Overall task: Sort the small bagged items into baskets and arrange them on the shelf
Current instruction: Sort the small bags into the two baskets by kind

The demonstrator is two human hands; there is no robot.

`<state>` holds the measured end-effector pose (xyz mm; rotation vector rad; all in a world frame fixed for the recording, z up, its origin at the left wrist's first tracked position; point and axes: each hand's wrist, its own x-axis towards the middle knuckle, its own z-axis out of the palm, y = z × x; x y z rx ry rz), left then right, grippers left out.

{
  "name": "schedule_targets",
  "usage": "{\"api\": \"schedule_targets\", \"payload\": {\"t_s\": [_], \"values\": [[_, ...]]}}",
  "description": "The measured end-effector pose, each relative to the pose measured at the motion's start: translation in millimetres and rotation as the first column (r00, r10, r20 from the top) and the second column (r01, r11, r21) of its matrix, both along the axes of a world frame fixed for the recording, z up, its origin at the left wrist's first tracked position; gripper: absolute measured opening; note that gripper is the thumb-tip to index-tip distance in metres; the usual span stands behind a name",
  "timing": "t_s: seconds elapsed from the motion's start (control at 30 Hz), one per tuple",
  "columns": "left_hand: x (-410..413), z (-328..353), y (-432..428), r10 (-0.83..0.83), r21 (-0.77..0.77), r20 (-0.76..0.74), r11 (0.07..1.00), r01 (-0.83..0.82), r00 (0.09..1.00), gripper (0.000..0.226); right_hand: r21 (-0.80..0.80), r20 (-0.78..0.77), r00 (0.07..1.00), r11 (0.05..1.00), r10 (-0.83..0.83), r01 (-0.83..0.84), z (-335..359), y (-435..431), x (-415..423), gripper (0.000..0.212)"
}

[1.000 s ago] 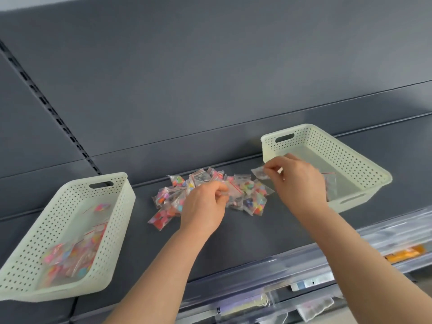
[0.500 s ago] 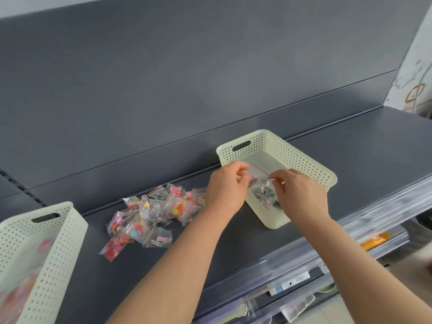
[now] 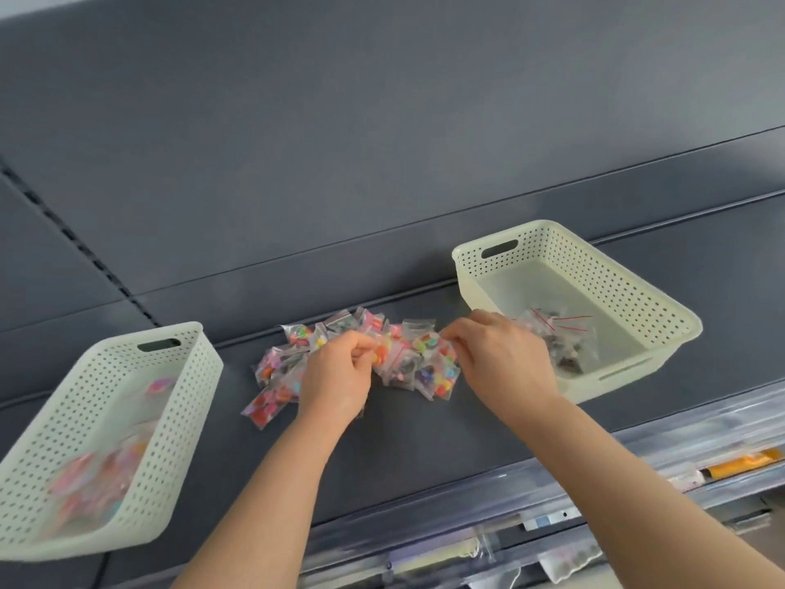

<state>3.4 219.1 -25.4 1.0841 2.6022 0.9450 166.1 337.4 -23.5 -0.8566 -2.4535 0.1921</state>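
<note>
Both hands have returned from the right basket [image 3: 616, 286] to the pile of bags [image 3: 408, 369] on the shelf [image 3: 424, 452]. Left hand [image 3: 340, 376] fingers pinch a bag [image 3: 381, 357] beneath them; right hand [image 3: 501, 363] fingers curl at the pile's edge, hold unclear.

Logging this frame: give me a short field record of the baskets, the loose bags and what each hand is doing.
surface: dark grey shelf
left basket: cream, perforated, holds colourful bags
right basket: cream, perforated, holds a few dark-filled bags with red strips
loose pile: small clear bags of colourful bits, on the shelf between the baskets
left hand: on the pile, fingers curled round a bag
right hand: fingertips at the pile's right edge; grip unclear
sorting: unfinished
</note>
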Motion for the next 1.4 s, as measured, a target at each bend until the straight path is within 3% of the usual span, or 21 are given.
{"api": "schedule_targets", "payload": {"t_s": [0.2,0.5,0.77,0.93,1.1,1.27,1.4], "values": [[-8,-6,-30,0.033,-0.042,-0.035,0.999,-0.034,0.999,0.022,-0.123,0.225,0.974,0.992,0.023,0.005,-18,-10,-21,0.027],[-14,-3,-39,0.036,-0.087,-0.092,0.995,-0.044,0.995,0.021,-0.159,0.263,0.964,0.987,0.029,0.014,-26,-22,-31,0.022],[11,-6,-10,-0.213,-0.216,-0.172,0.961,0.174,0.962,0.022,-0.126,0.108,0.993,0.99,-0.052,0.066,-9,-25,-9,0.014],[22,-12,4,-0.242,-0.346,-0.314,0.93,0.127,0.918,0.022,-0.047,-0.052,0.996,0.997,-0.071,0.069,4,-20,4,0.006],[25,-6,10,-0.199,-0.202,-0.305,0.969,0.141,0.931,0.016,-0.028,-0.103,0.985,0.991,-0.136,0.133,15,-7,19,0.005],[42,15,27,-0.214,-0.021,-0.224,0.976,0.215,0.951,0.011,-0.043,-0.113,0.935,0.942,-0.336,0.334,22,20,43,0.015],[63,27,47,-0.241,0.035,-0.182,0.967,0.252,0.953,0.012,-0.07,-0.038,0.899,0.899,-0.436,0.433,12,35,66,0.027]]}}
